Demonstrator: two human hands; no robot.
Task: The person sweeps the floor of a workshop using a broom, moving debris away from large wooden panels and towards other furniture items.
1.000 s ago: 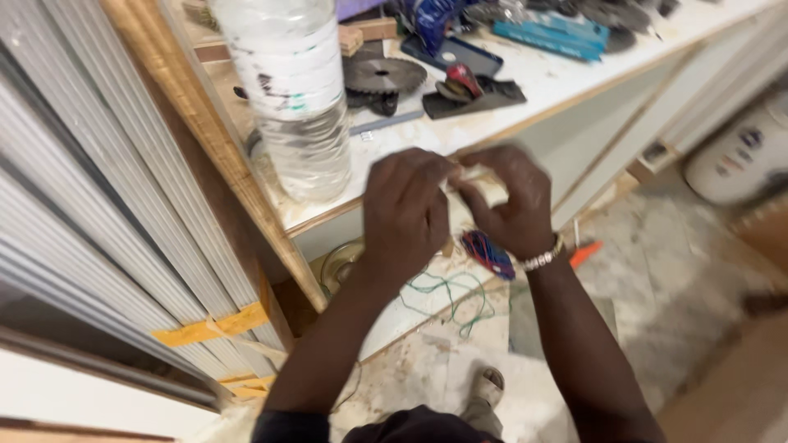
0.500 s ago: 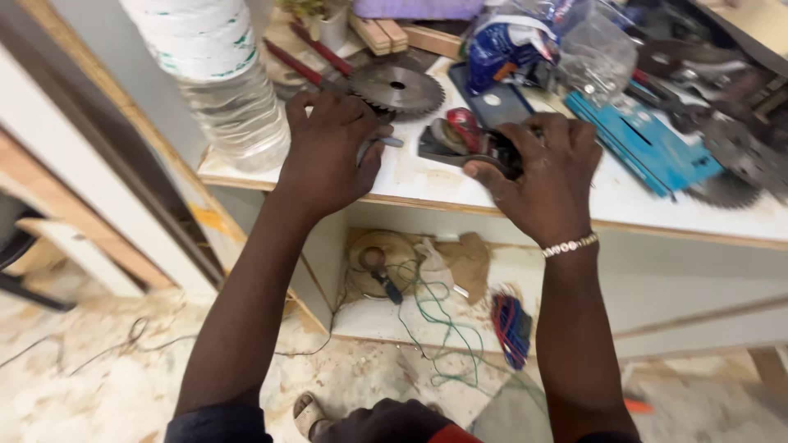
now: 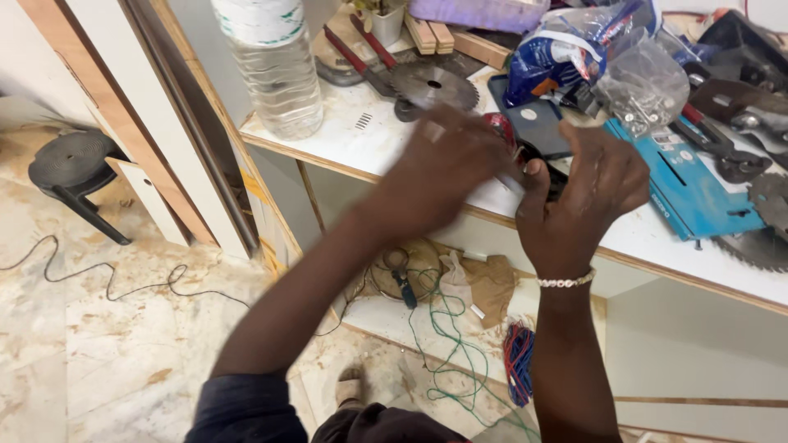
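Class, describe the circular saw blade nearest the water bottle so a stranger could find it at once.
Start at the white worktop and its tall clear water bottle. Just right of the bottle, above the left hand, lies a round grey saw blade. Unlike its neighbours, it is flat and toothed, with a centre hole.

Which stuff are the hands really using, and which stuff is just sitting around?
In use:
left hand, blurred
right hand
small dark thing between the hands; too blurred to name

Just lying about:
water bottle
round saw blade
clear bag of screws
blue flat case
black stool
wires on the floor
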